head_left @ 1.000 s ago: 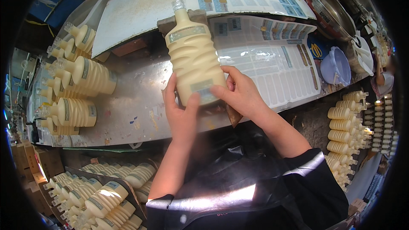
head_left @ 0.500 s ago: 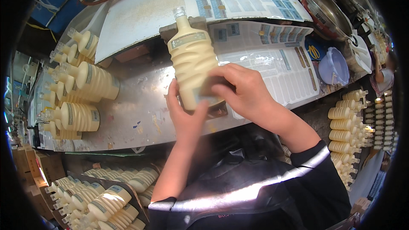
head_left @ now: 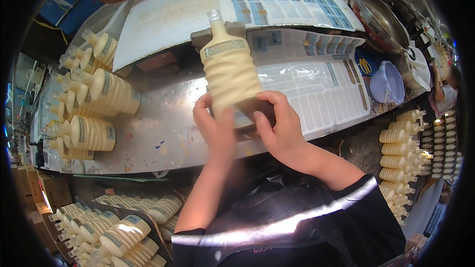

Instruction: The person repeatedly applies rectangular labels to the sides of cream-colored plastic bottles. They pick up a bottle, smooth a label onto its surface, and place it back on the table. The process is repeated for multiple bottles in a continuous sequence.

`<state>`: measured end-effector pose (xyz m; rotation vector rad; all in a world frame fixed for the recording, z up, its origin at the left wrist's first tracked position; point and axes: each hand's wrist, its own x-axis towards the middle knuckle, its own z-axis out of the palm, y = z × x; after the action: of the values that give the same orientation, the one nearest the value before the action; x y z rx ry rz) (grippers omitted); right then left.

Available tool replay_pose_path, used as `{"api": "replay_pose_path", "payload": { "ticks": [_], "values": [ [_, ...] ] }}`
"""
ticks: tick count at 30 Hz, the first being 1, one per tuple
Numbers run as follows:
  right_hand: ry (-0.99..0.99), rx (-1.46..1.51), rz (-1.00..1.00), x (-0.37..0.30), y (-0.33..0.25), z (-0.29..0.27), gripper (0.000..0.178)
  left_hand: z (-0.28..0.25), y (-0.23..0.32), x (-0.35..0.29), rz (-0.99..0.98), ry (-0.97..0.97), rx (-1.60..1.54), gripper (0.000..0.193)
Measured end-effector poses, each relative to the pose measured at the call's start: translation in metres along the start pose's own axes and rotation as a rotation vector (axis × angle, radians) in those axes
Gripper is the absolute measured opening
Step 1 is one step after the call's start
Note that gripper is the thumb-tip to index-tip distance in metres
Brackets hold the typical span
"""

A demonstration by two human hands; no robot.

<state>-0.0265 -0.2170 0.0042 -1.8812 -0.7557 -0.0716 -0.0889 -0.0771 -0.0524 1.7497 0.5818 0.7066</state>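
A cream bottle (head_left: pixel 230 71) with wavy ridges and a clear neck lies with its shoulder propped on a grey block (head_left: pixel 199 35), base toward me. My left hand (head_left: pixel 213 126) grips the lower left side of the bottle, its thumb blurred over the front. Against the lower right side rests my right hand (head_left: pixel 281 123), fingers bent round the edge and thumb near the base. Between the thumbs, a bluish label shows on the lower front, partly hidden and blurred. Beside the bottle lies a partly used label sheet (head_left: pixel 316 96).
Several finished-looking cream bottles (head_left: pixel 94 136) lie stacked on the table's left. A raised white board (head_left: pixel 173 15) carries another label sheet (head_left: pixel 267 0). To the right are a lilac bucket (head_left: pixel 387 83) and a metal pan (head_left: pixel 378 17). More bottles (head_left: pixel 126 232) fill a crate below.
My right hand has slid down the bottle to its lower right edge. My left hand stays at the lower left, its thumb moving. The view has shifted slightly.
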Motion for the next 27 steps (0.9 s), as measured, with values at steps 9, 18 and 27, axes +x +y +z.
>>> {"api": "replay_pose_path", "payload": {
  "ticks": [9, 18, 27],
  "values": [
    [0.007, -0.057, -0.165, 0.016, 0.012, -0.013, 0.034, -0.003, -0.008, 0.001, -0.045, -0.054, -0.208, 0.044],
    [-0.235, -0.321, -0.747, 0.017, -0.022, -0.005, 0.027, -0.019, 0.012, 0.004, -0.262, -0.104, -0.674, 0.039],
    [-0.381, -0.465, -0.757, 0.001, -0.039, 0.008, 0.021, -0.028, -0.001, 0.004, -0.247, -0.102, -0.577, 0.046]
  ]
}}
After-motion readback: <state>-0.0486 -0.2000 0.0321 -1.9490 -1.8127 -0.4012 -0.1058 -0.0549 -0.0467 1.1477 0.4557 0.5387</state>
